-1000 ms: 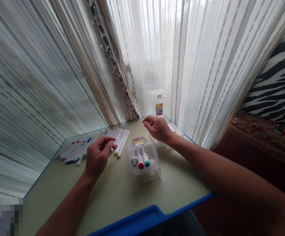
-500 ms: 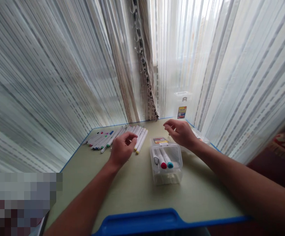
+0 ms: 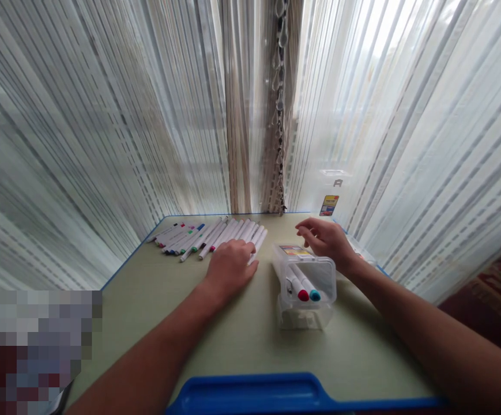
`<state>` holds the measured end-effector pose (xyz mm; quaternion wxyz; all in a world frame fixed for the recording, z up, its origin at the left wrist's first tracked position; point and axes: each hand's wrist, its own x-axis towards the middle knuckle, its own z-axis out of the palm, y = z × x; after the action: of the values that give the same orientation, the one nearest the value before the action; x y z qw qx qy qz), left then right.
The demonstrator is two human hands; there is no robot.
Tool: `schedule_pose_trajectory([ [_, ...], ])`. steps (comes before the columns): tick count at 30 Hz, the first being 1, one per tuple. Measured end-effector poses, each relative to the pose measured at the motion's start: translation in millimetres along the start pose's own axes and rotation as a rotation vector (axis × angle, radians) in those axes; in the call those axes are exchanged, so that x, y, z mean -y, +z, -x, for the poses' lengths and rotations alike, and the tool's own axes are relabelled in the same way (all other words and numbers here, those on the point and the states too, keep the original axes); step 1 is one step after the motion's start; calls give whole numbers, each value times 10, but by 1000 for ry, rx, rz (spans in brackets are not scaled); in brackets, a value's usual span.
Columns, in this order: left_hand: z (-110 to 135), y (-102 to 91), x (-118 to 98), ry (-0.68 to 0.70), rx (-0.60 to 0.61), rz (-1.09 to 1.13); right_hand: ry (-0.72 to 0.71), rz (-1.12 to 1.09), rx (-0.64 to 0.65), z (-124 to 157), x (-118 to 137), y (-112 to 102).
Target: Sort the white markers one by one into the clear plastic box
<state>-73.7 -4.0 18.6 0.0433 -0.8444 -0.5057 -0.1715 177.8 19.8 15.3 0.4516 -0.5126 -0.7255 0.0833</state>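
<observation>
A row of several white markers [image 3: 209, 235] with coloured caps lies along the far side of the pale green table [image 3: 241, 340]. My left hand [image 3: 231, 267] rests palm down on the right end of that row, its fingertips hidden over the markers. A clear plastic box [image 3: 305, 283] stands to the right with a red-capped, a teal-capped and a grey marker inside. My right hand [image 3: 328, 239] hovers just behind the box, fingers apart and holding nothing.
Sheer striped curtains [image 3: 103, 127] close in the table on the far and side edges. A clear lid with a yellow label [image 3: 330, 203] leans against the curtain at the back right. A blue raised rim [image 3: 250, 393] runs along the near edge.
The view has swung so the table now sits centred. My left hand has moved forward and come down onto the right end of the marker row. My right hand stays near the box.
</observation>
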Motion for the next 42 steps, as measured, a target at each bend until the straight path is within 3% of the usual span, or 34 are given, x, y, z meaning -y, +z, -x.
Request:
schedule_pose_trajectory([
  [15, -20, -10, -127, -90, 98, -73, 23, -82, 27, 11, -63, 25],
  [27, -49, 56, -51, -114, -5, 95, 28, -83, 1, 3, -72, 24],
  [37, -175, 60, -107, -48, -95, -170, 45, -119, -2, 0, -53, 21],
  [42, -167, 30, -82, -61, -154, -179, 66, -136, -2, 0, -20, 22],
])
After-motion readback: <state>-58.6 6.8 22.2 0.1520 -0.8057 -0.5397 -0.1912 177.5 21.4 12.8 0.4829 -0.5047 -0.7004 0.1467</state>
